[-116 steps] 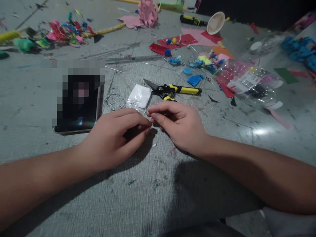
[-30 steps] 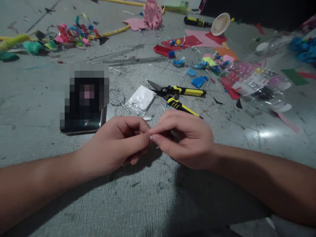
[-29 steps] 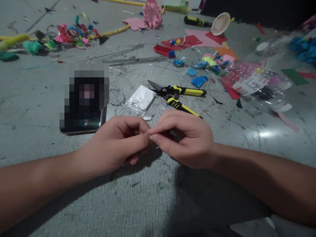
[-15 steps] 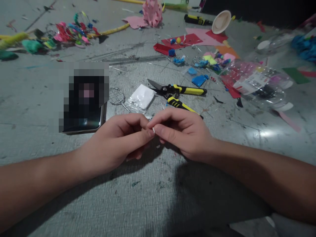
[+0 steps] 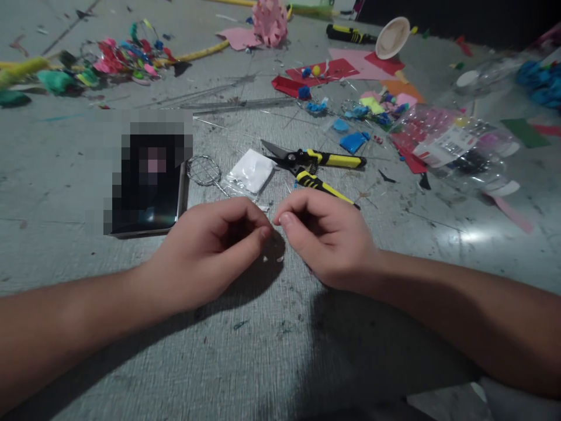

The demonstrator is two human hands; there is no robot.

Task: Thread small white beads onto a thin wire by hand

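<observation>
My left hand (image 5: 219,248) is closed, thumb and index finger pressed together at the tips. Just across a narrow gap, my right hand (image 5: 328,237) is pinched the same way, and what either pinch holds, if anything, is too small to make out. Tiny white bits (image 5: 280,259) lie on the table below the fingertips. Beyond the hands are a clear packet of white clay-like material (image 5: 252,171) and yellow-and-black cutters (image 5: 335,160) with their blades apart; my right hand overlaps the lower handle. A twisted wire loop (image 5: 204,171) lies beside the packet.
Left of the wire loop is a phone-like device (image 5: 166,216), partly pixelated. Crumpled clear plastic packaging (image 5: 456,143) lies at the right. Farther back are blue clay packets (image 5: 354,141), red paper (image 5: 324,71), a paper cup (image 5: 393,38) and colourful clay pieces (image 5: 114,57).
My hands have drawn slightly apart, so their fingertips no longer touch. The small white piece between them is no longer visible there. A second white bit shows on the table.
</observation>
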